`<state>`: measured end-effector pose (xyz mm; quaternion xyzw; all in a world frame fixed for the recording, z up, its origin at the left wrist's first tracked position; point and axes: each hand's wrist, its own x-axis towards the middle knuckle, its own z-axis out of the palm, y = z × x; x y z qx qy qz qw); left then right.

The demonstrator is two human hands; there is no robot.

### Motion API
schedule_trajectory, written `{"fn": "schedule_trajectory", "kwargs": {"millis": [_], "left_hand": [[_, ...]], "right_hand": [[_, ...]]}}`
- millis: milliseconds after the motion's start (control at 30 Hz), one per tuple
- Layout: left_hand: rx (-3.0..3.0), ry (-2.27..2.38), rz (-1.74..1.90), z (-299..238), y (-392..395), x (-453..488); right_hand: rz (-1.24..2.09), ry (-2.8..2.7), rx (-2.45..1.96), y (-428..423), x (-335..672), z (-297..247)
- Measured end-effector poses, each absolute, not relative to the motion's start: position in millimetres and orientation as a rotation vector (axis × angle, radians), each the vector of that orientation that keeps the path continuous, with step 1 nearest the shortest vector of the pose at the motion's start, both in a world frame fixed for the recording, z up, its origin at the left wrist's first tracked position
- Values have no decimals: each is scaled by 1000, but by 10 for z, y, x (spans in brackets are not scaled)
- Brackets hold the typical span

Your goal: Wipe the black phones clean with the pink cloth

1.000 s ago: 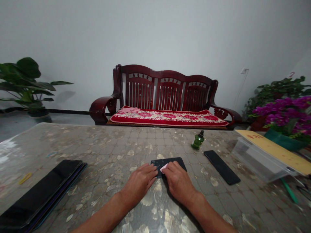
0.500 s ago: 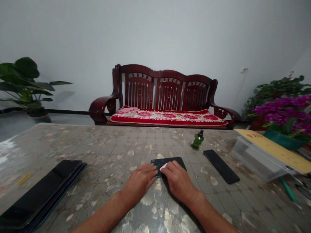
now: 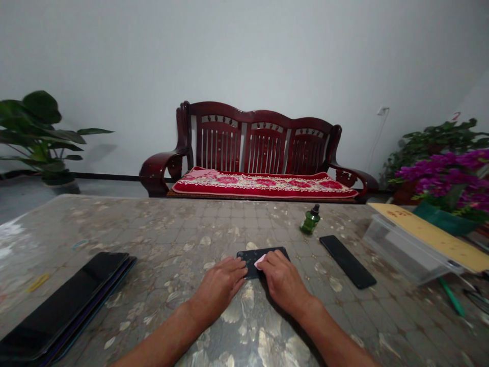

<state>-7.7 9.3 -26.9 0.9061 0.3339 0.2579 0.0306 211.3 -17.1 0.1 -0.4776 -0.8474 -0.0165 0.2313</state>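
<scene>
A dark smartphone with small marks on its surface lies crosswise on the patterned tabletop in front of me. My left hand rests low and flat, its fingertips on the phone's left end. Pinched in the fingers of my right hand is a small pale pink cloth, pressed against the phone's surface. That hand covers the phone's right part. To the right lies another black phone, face or back I cannot tell. Behind it stands a green spray bottle with a black top.
A stack of phones lies at the left, near a yellow band. On the right sit a clear plastic box under a yellow board, a green-handled tool and purple flowers. A wooden bench stands beyond the table.
My right hand has shifted slightly up and to the right across the phone with the pink cloth. The left hand stays at the phone's left end.
</scene>
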Motion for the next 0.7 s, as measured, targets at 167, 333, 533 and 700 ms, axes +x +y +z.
{"fn": "schedule_trajectory", "kwargs": {"millis": [167, 333, 533, 700], "left_hand": [[2803, 1009, 785, -253, 86, -81], [2811, 1016, 810, -234, 80, -80], [2816, 1019, 807, -208, 67, -69], [2812, 1030, 792, -190, 62, -62]], "right_hand": [[-50, -2294, -1337, -146, 2120, -4], [-110, -2173, -1461, -84, 2195, -45], [-92, -2322, -1313, -159, 2098, -18], [-88, -2241, -1366, -122, 2129, -29]]}}
